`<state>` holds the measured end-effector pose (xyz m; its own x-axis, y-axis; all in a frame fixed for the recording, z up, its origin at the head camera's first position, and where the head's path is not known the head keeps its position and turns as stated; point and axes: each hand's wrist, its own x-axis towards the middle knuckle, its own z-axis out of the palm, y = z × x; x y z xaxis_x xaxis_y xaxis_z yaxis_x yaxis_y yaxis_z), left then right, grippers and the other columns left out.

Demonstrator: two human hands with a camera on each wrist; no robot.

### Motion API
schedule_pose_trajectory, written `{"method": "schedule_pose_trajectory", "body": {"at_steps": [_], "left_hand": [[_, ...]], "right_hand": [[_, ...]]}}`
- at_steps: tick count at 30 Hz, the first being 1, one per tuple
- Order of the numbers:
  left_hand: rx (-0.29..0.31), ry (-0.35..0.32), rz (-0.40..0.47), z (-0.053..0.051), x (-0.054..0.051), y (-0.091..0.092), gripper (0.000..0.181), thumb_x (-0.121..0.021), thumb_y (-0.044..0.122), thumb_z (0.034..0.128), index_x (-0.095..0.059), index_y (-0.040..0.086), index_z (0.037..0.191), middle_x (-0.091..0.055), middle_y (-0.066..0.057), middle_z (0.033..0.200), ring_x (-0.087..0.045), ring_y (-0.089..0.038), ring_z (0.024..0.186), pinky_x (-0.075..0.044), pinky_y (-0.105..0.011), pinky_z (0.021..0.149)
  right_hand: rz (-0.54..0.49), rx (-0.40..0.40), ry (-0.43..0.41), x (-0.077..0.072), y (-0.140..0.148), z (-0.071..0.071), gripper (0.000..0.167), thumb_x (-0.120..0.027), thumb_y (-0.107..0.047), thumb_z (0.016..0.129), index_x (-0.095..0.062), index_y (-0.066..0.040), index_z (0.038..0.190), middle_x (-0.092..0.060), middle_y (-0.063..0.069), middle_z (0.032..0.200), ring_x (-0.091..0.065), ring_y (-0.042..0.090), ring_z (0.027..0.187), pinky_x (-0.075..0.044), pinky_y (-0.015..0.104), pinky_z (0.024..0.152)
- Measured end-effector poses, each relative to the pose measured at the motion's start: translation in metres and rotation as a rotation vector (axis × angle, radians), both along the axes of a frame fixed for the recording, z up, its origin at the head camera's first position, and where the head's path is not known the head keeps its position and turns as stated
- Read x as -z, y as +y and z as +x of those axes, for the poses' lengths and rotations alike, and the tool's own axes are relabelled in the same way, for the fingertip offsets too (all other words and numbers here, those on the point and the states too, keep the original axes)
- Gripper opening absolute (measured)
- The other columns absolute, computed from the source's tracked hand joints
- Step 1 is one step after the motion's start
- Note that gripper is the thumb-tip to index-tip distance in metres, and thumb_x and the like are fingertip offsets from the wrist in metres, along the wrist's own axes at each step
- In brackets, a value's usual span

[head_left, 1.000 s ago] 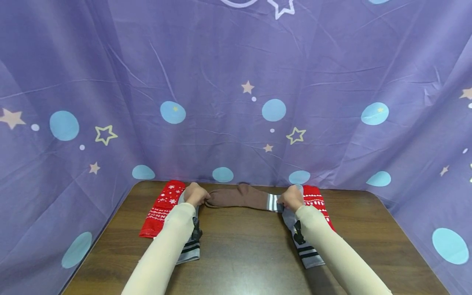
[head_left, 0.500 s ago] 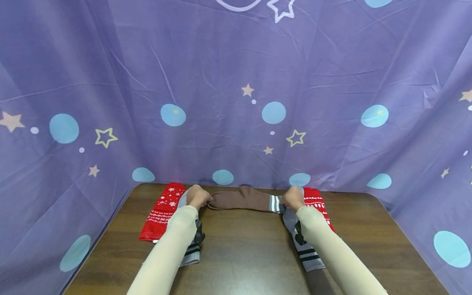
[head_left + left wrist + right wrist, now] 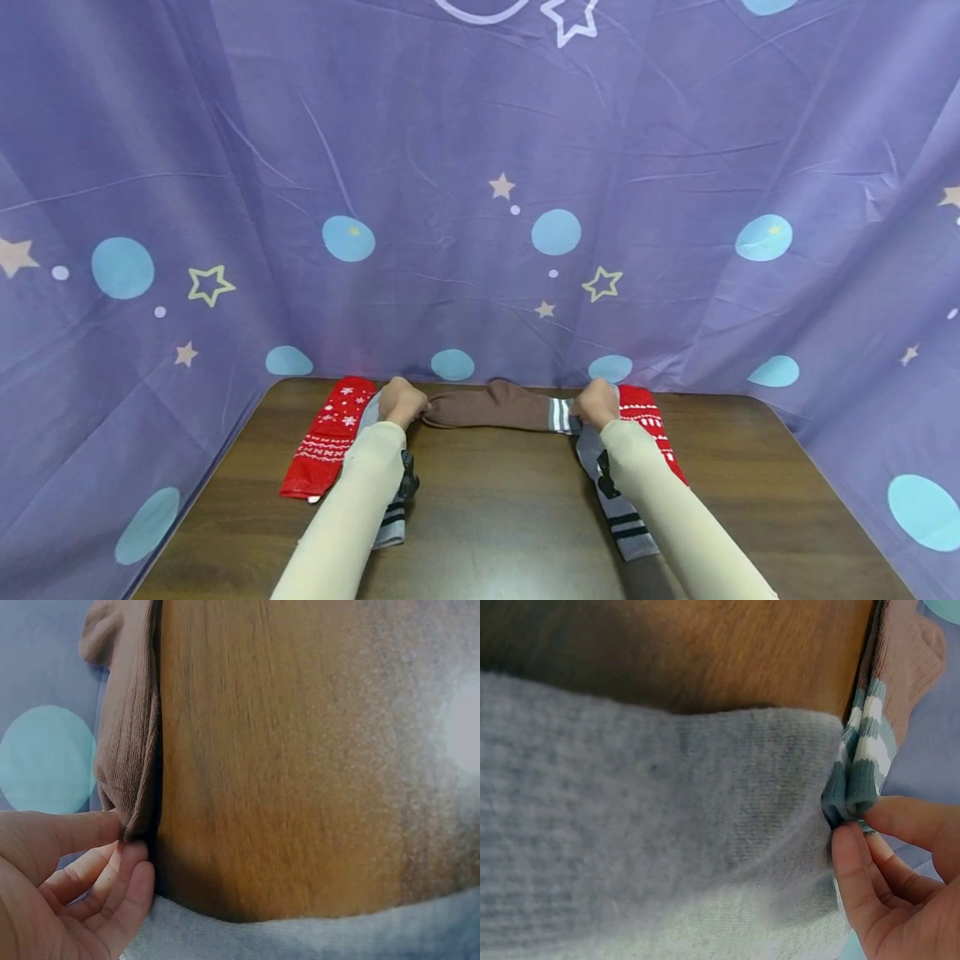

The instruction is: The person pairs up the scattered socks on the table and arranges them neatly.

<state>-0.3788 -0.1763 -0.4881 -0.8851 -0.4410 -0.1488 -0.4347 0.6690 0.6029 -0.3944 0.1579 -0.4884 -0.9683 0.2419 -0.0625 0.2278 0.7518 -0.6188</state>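
A pair of brown socks point(image 3: 491, 408), laid one on the other, stretches sideways along the table's far edge. My left hand point(image 3: 402, 402) pinches the toe end between thumb and fingers, clearly visible in the left wrist view. At the other end, my right hand point(image 3: 597, 405) pinches the dark teal cuffs with white stripes point(image 3: 866, 757). Under my left forearm lies a grey sock point(image 3: 393, 530) with black stripes, partly covered. A similar grey sock point(image 3: 633, 537) lies beneath the right hand and forearm.
Red socks with white patterns lie outside the grey ones: one red sock point(image 3: 322, 446) at left, another red sock point(image 3: 647, 417) at right, partly behind my arm. The wooden table point(image 3: 495, 500) meets a purple curtain point(image 3: 450, 208) at its back and sides.
My left hand has shifted slightly right with the toe end. Both hands keep their pinch on the brown socks. The head view has tilted slightly, so the scene sits a little lower.
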Motion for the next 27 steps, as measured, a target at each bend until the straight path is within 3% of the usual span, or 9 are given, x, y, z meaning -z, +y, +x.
{"method": "schedule_pose_trajectory", "body": {"at_steps": [7, 17, 22, 27], "left_hand": [[-0.016, -0.019, 0.018, -0.003, -0.001, -0.003, 0.024, -0.088, 0.014, 0.0712, -0.068, 0.002, 0.069, -0.054, -0.002, 0.048, -0.05, -0.015, 0.045, -0.039, -0.024, 0.04], [-0.031, -0.013, 0.032, -0.002, 0.0, -0.004, 0.025, -0.089, 0.011, 0.0693, -0.071, -0.002, 0.08, -0.057, -0.004, 0.054, -0.052, -0.018, 0.052, -0.04, -0.026, 0.042], [-0.038, 0.003, 0.004, -0.002, -0.002, -0.001, 0.033, -0.09, 0.01, 0.0687, -0.073, -0.006, 0.092, -0.068, -0.012, 0.065, -0.061, -0.023, 0.061, -0.047, -0.03, 0.047], [-0.032, -0.002, -0.007, -0.005, -0.002, 0.005, 0.041, -0.089, 0.012, 0.0705, -0.072, -0.008, 0.102, -0.074, -0.02, 0.087, -0.066, -0.027, 0.072, -0.053, -0.034, 0.055]], "right_hand": [[0.015, 0.007, -0.013, -0.001, -0.003, -0.001, 0.026, -0.087, -0.003, 0.063, -0.072, 0.006, 0.082, -0.06, 0.006, 0.053, -0.055, 0.012, 0.041, -0.047, 0.024, 0.044], [0.029, -0.011, 0.001, 0.0, -0.007, 0.001, 0.019, -0.084, 0.0, 0.063, -0.07, 0.004, 0.074, -0.057, 0.005, 0.048, -0.054, 0.013, 0.04, -0.044, 0.024, 0.042], [0.036, -0.039, 0.032, 0.001, -0.011, 0.0, 0.013, -0.071, 0.005, 0.065, -0.068, 0.007, 0.077, -0.067, 0.019, 0.067, -0.06, 0.023, 0.051, -0.046, 0.027, 0.043], [0.064, -0.045, 0.031, 0.0, -0.007, -0.004, 0.017, -0.072, 0.005, 0.066, -0.069, 0.008, 0.083, -0.071, 0.027, 0.083, -0.064, 0.026, 0.056, -0.05, 0.029, 0.045]]}}
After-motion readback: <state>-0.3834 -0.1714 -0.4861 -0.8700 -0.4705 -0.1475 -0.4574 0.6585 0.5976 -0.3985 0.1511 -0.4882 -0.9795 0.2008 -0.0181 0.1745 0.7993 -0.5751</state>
